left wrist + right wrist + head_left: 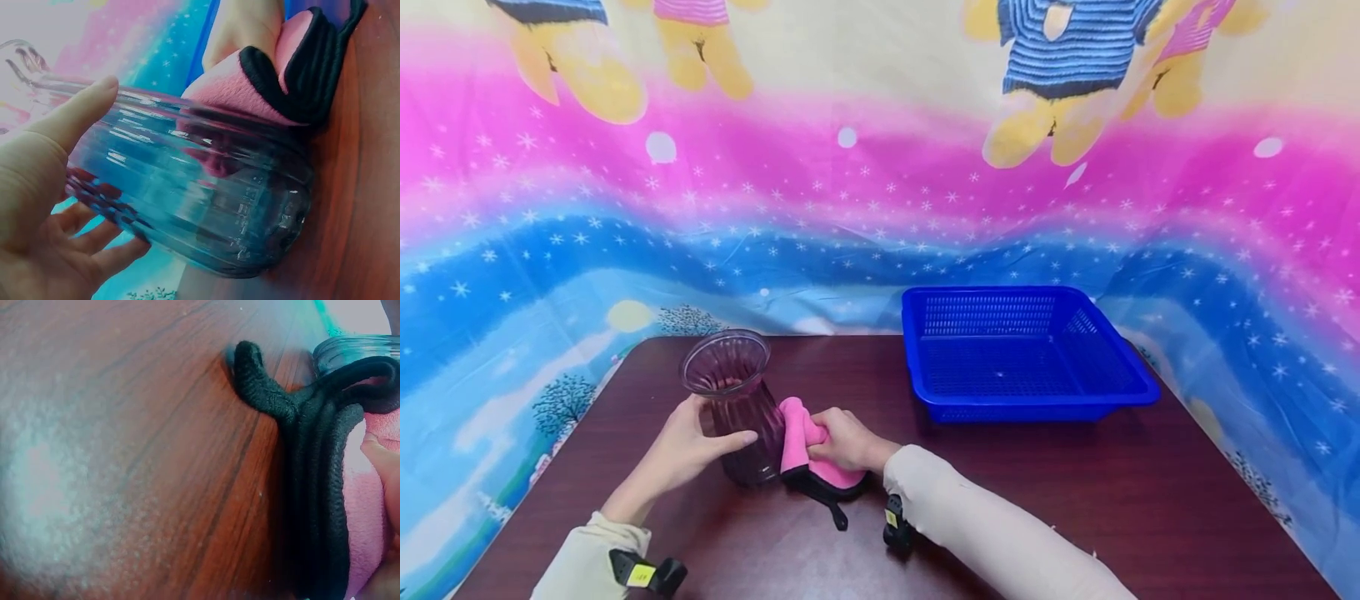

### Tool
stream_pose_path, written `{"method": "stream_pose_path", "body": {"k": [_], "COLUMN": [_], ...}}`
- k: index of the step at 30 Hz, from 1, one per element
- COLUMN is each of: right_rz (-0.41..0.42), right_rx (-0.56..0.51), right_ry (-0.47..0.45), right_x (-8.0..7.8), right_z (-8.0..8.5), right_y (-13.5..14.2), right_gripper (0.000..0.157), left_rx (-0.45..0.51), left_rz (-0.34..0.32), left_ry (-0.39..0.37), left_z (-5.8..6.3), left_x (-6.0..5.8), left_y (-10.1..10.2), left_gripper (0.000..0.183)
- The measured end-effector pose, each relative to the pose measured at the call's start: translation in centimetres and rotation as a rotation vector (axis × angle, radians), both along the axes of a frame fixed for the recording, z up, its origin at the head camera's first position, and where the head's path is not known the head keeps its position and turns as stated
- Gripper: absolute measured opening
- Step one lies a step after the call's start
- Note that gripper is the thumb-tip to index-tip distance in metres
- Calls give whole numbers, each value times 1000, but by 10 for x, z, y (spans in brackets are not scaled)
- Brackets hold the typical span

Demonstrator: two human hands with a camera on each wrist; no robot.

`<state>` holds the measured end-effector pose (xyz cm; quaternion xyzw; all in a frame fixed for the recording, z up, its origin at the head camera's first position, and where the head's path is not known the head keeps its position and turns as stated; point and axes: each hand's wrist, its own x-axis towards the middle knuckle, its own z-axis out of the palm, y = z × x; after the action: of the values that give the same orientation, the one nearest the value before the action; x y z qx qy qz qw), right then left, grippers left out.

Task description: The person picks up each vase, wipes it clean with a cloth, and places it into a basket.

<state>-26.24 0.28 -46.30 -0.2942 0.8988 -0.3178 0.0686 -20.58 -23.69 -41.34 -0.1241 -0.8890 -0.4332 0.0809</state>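
Note:
A clear ribbed glass vase (748, 425) with a flared rim leans a little on the left part of the table. My left hand (688, 446) holds it from the left, the thumb across the near side and the fingers round the back; the left wrist view shows this grip on the vase (206, 187) up close. In my right hand (848, 442) is a folded pink cloth (797, 446) with black edging and a hanging loop, pressed against the vase's right side. The right wrist view shows the cloth's black edge (319, 500) near the tabletop.
A blue plastic basket (1030, 400) with slotted walls stands at the back right of the dark brown table (1037, 467). Behind the table hangs a printed curtain (865, 200) in pink and blue.

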Motion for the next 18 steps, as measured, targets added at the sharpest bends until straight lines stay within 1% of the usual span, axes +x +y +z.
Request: {"method": "stream_pose_path", "body": {"k": [5, 6, 9, 13, 16, 18], "right_rz": [-2, -5, -13, -20, -18, -9], "right_rx": [-1, -2, -17, -63, -120, -160], "right_ry": [-14, -19, -29, -46, -79, -88], "right_x": [1, 1, 2, 3, 3, 2], "right_z": [1, 1, 1, -1, -2, -2], "right_y": [2, 2, 2, 3, 5, 7], "right_gripper": [14, 15, 19, 27, 36, 39], "left_rx": [76, 79, 85, 55, 46, 47], "left_rz": [-98, -108, -120, -106, -107, -117], "left_ry": [-58, -71, -105, -124, -131, -122], "left_z": [2, 2, 5, 5, 4, 3], "left_x": [-4, -4, -5, -5, -7, -8], "left_y": [-6, -7, -8, -11, -11, -11], "left_gripper": [60, 60, 59, 62, 63, 62]}}
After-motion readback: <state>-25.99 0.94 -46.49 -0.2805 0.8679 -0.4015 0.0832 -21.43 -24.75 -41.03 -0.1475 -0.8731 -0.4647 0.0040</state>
